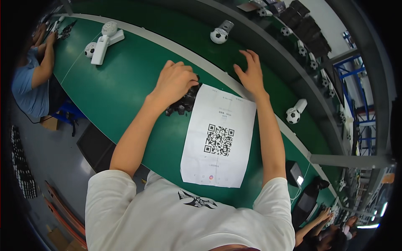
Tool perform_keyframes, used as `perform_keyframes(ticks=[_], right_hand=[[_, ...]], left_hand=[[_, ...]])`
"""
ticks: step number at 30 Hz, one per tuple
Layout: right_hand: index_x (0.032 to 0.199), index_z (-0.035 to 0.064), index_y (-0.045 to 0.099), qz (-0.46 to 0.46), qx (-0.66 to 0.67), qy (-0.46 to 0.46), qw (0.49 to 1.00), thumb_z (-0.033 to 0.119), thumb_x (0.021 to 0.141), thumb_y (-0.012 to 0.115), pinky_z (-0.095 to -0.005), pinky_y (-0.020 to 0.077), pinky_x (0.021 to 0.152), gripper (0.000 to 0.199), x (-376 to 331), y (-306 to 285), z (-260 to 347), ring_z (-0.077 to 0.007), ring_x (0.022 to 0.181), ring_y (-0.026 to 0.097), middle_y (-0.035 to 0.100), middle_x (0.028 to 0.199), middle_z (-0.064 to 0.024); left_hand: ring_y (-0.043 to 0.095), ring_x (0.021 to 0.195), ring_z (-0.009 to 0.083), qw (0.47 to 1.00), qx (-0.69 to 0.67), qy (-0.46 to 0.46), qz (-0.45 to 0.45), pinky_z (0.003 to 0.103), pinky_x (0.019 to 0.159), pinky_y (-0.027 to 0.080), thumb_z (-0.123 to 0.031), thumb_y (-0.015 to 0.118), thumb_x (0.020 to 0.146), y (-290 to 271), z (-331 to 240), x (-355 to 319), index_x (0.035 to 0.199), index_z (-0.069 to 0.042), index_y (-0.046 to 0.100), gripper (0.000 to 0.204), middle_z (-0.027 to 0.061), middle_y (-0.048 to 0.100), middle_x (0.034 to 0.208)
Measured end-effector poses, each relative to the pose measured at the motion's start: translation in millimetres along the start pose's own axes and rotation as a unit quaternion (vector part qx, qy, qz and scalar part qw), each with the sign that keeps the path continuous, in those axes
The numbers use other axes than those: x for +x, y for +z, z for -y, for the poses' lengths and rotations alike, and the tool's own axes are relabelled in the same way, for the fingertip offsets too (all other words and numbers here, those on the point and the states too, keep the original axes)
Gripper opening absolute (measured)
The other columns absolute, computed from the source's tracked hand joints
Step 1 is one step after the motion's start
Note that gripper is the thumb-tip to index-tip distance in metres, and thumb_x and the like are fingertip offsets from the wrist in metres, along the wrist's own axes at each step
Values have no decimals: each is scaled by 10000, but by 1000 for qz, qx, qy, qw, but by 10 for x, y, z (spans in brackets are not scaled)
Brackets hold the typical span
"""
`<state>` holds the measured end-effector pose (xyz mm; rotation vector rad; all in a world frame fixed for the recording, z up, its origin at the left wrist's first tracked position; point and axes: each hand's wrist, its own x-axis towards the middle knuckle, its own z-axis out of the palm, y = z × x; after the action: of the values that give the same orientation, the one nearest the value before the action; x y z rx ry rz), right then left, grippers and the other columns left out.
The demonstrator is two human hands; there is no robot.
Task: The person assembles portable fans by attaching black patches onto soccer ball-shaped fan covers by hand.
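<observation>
My left hand is curled over a heap of small black parts on the green worktable. Its fingertips close on a small black part at the heap's upper edge; what lies under the palm is hidden. My right hand reaches past the table's pale edge with thumb and fingers apart and nothing in it. Between my forearms a white paper sheet, printed with a black square code, lies flat. Beyond my right hand, a white device with a football-patterned ball rests on the dark green belt.
White ball-headed devices lie together at the table's far left. Another such device sits on the belt at right. A black box with a lit face and cable stands beside my right elbow. Co-workers sit at left and lower right.
</observation>
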<state>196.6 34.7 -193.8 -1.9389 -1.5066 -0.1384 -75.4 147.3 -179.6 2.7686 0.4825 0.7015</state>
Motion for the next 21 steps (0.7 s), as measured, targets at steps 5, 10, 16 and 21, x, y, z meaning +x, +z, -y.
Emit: perform_keyframes(ticks=[5, 10, 16, 21], right_hand=[[1527, 269, 281, 26, -41, 1, 999, 234, 791, 717, -503, 451, 1023, 856, 736, 483, 211, -454, 1334, 407, 249, 1557, -250], [1383, 230, 525, 132, -95, -5, 987, 208, 804, 725, -510, 478, 988, 613, 1045, 502, -91, -436, 1206, 521, 521, 1375, -146], [1316, 66, 562, -65, 336, 106, 934, 179, 947, 643, -416, 578, 883, 395, 609, 95, -93, -309, 1094, 628, 612, 1202, -142], [1434, 65, 420, -116, 640, 183, 737, 286, 1046, 472, -419, 584, 919, 449, -445, -552, 322, -268, 1159, 609, 554, 1328, -143]], left_hand=[[567, 790, 206, 997, -33, 43, -60, 353, 766, 397, -184, 734, 803, 7, -126, -14, 765, -66, 723, 125, 12, 611, 811], [602, 767, 232, 994, 38, 80, -68, 370, 744, 431, -198, 692, 848, 143, -189, 27, 791, -52, 689, 157, 45, 629, 772], [637, 713, 342, 999, -37, -19, -8, 441, 697, 506, -147, 642, 878, 205, -87, -31, 850, -21, 683, 135, 118, 689, 778], [630, 800, 331, 991, -116, 16, -70, 420, 720, 502, -109, 667, 853, 144, -62, 11, 911, -17, 716, 120, 135, 686, 817]])
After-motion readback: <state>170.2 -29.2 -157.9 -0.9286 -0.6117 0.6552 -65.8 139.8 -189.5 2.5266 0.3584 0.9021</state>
